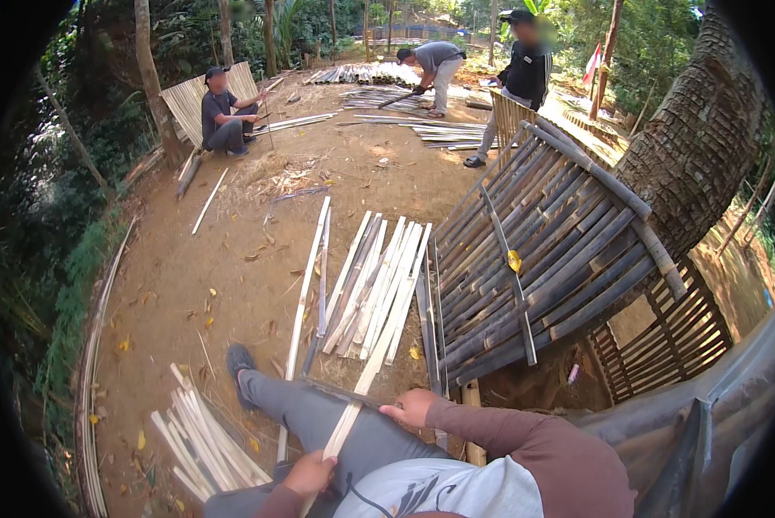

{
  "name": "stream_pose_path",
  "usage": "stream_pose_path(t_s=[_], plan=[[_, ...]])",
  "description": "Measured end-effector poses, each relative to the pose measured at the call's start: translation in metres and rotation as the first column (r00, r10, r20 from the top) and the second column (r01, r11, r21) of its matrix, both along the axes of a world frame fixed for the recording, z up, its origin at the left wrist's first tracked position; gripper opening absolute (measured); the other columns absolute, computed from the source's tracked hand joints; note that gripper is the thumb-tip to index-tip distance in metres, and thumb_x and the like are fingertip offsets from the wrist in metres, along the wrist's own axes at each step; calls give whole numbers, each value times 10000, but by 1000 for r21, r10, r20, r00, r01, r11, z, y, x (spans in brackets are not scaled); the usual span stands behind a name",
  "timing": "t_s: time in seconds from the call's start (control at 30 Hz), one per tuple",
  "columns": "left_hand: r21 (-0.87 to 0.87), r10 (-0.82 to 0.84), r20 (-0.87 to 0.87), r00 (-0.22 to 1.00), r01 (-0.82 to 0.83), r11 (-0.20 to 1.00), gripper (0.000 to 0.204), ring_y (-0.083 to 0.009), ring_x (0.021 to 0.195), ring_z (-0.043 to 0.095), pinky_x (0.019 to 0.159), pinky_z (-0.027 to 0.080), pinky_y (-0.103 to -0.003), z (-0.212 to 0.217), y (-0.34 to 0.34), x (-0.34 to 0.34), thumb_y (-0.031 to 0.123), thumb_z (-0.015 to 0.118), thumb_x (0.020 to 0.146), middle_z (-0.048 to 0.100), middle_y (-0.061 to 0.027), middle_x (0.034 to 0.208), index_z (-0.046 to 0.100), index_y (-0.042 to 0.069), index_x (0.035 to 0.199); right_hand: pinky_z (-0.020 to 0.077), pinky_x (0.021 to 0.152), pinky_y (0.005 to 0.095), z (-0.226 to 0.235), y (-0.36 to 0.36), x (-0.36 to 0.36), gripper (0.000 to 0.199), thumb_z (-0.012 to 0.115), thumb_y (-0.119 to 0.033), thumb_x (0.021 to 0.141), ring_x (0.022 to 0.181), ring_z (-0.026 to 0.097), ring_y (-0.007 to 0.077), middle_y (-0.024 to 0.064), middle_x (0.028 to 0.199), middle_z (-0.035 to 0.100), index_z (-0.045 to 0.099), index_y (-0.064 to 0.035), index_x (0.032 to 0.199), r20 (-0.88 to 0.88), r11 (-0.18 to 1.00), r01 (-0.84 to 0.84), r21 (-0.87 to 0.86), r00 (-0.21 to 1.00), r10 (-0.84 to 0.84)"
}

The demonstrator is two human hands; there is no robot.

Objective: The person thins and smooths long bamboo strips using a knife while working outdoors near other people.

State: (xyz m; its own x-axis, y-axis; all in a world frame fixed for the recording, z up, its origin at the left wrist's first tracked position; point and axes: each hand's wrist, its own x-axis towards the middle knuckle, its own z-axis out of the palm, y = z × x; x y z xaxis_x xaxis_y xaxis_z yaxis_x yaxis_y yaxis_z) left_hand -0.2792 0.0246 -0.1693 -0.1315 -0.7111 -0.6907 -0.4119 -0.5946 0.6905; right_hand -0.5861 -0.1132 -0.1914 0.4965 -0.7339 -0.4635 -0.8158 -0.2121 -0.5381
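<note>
My left hand (310,473) is closed around the near end of a pale bamboo strip (346,427), which slants away from me over my grey trouser leg. In my right hand (411,407) is a long, thin, dark-bladed machete (328,388); its handle is mostly hidden by my fingers. The blade lies crosswise over the strip, pointing left, and seems to touch it. Just beyond the blade is a row of split bamboo strips (393,274) on the ground. At my left knee sits a fanned pile of pale strips (199,439).
On the right, a slatted bamboo panel (543,250) leans by a thick tree trunk (694,142), a yellow item (514,262) on it. One person (226,114) squats far left; another (435,73) bends over bamboo; a third (525,73) stands. A long strip (308,289) lies left of the row.
</note>
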Motion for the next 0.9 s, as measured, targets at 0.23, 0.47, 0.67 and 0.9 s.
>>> stream_pose_path(t_s=[0.23,0.47,0.67,0.9], plan=[[7,-52,110,992,52,999,314,-208,617,627,572,535,-369,-7,-6,-4,281,568,1047,646,-95,795,612,-30,1050,524,947,510,-25,4,6,824,376,-728,1014,1050,689,441,272,1072,731,762,-3,1080,-1,998,18,-56,1000,-18],[-4,-39,140,989,39,999,312,-255,619,664,566,542,-394,-11,-4,-5,290,583,1032,665,-157,818,610,-20,1011,526,940,515,-23,-6,14,819,392,-724,1013,1030,687,454,278,1057,728,754,9,1059,-3,993,72,-89,997,-73],[-186,-108,273,956,163,969,328,-499,1035,645,906,503,-512,-17,-11,-17,265,569,1021,681,-324,1036,630,-50,1090,538,873,526,-73,-29,-12,740,445,-668,1024,970,693,458,289,974,724,751,5,980,-31,947,315,-65,948,-318],[-200,-83,265,961,140,970,317,-501,983,644,872,496,-527,-10,-8,-20,258,564,1023,672,-325,998,598,-56,1053,535,825,531,-49,-10,-4,695,485,-643,1018,914,684,466,270,912,719,734,0,938,-28,989,120,-87,992,-123]])
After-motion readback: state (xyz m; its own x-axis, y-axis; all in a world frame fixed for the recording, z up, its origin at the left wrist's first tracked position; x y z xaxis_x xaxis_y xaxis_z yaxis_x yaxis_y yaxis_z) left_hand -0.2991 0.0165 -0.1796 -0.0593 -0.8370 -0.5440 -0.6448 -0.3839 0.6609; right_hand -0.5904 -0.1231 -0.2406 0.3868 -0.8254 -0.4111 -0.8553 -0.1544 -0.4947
